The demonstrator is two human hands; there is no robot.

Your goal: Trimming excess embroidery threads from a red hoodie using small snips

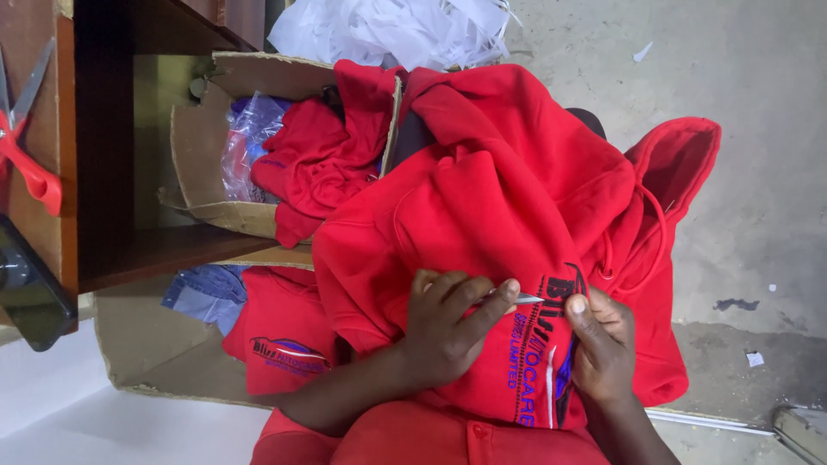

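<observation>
From your head camera, the red hoodie (508, 215) lies on your lap. Your left hand (444, 327) pinches a small thin metal tool (527, 299) against it. Your right hand (600, 344) grips the cloth by the stitched letters.

Red embroidered hoodie (508, 198) bunched on lap, small blade (527, 299) against it.

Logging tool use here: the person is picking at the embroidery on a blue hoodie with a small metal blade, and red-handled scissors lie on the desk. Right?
Not quite: the hoodie is red, not blue, as the head view shows. The rest stands: the left hand holds a small metal blade at the embroidery, and red-handled scissors lie on the desk.
</observation>
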